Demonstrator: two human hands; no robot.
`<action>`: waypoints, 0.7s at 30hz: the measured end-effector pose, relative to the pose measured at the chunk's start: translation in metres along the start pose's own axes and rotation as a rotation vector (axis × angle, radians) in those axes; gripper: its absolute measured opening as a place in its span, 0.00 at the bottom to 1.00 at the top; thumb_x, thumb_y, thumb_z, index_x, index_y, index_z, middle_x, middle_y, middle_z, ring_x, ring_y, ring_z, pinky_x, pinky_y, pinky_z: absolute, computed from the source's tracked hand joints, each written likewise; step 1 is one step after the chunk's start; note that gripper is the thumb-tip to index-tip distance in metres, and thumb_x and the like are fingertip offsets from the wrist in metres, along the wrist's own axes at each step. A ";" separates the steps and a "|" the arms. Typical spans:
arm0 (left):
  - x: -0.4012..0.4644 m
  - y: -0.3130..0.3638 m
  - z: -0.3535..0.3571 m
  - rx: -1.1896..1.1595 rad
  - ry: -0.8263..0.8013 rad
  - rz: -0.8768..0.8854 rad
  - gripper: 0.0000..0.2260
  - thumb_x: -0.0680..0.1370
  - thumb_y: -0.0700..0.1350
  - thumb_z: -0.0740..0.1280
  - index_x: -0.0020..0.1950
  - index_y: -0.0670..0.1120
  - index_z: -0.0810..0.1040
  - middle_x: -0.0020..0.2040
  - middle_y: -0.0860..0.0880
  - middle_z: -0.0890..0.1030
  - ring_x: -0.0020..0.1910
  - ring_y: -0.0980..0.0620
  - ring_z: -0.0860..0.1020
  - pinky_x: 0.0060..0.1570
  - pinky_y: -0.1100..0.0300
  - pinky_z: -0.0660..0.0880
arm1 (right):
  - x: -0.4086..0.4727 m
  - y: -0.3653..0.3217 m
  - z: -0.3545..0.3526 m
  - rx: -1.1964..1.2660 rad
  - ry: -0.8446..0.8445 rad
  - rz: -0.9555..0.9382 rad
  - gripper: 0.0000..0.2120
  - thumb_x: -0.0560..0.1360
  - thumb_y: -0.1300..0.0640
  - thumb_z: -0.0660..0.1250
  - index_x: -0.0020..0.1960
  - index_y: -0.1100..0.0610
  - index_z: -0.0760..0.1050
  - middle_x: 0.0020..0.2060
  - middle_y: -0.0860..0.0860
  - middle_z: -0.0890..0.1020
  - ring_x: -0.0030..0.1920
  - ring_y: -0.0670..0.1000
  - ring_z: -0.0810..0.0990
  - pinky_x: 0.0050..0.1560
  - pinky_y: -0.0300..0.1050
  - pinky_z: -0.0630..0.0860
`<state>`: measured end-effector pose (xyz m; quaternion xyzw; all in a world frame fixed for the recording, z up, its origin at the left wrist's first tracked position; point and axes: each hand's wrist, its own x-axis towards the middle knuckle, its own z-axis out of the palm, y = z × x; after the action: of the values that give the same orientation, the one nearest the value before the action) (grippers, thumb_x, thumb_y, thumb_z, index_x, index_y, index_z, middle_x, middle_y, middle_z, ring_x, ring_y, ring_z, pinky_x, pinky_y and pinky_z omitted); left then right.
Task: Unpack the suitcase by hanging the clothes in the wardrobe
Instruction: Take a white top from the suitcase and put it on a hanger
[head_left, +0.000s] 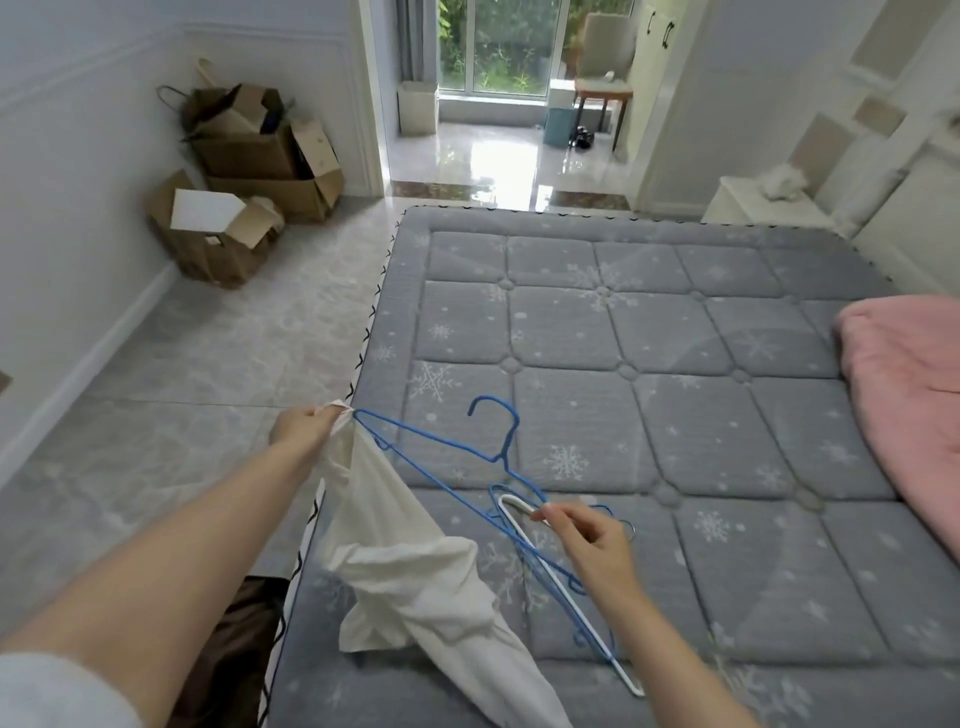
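A cream-white garment (415, 571), thin and creased, hangs in loose folds over the near corner of the grey snowflake-quilted mattress (675, 338). The left hand (304, 428) pinches its top edge together with one end of a blue wire hanger (452, 447). The right hand (592, 540) pinches the hook of a white hanger (571, 592) lying among other blue hangers.

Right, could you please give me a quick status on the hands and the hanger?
Left hand grips white cloth garment and blue wire hanger tip. Right hand pinches white wire hanger on grey quilted mattress. Garment not yet hung.
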<state>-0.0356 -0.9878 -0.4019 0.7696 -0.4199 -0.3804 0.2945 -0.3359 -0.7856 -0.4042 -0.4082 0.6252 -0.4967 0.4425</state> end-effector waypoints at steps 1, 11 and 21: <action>0.002 -0.001 0.002 0.024 -0.004 0.014 0.17 0.76 0.54 0.69 0.47 0.38 0.83 0.45 0.38 0.81 0.44 0.42 0.78 0.44 0.53 0.73 | -0.002 -0.001 0.001 0.006 -0.006 0.002 0.09 0.77 0.58 0.68 0.42 0.53 0.86 0.35 0.47 0.85 0.33 0.38 0.76 0.37 0.32 0.69; 0.008 0.003 -0.002 0.167 -0.068 0.102 0.17 0.78 0.54 0.68 0.41 0.40 0.81 0.39 0.40 0.78 0.40 0.44 0.75 0.39 0.54 0.67 | 0.004 0.009 -0.007 -0.042 -0.035 0.002 0.12 0.76 0.45 0.69 0.41 0.50 0.86 0.32 0.52 0.83 0.30 0.44 0.70 0.34 0.39 0.66; -0.062 0.010 0.039 0.275 -0.270 0.278 0.19 0.78 0.53 0.66 0.29 0.48 0.70 0.25 0.52 0.69 0.29 0.48 0.69 0.31 0.57 0.62 | 0.011 0.016 0.027 -0.096 -0.048 0.007 0.11 0.75 0.43 0.68 0.43 0.47 0.85 0.29 0.56 0.77 0.32 0.46 0.69 0.36 0.42 0.66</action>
<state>-0.0943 -0.9433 -0.3938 0.6796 -0.6051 -0.3749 0.1776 -0.3138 -0.8004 -0.4245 -0.4383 0.6390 -0.4547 0.4391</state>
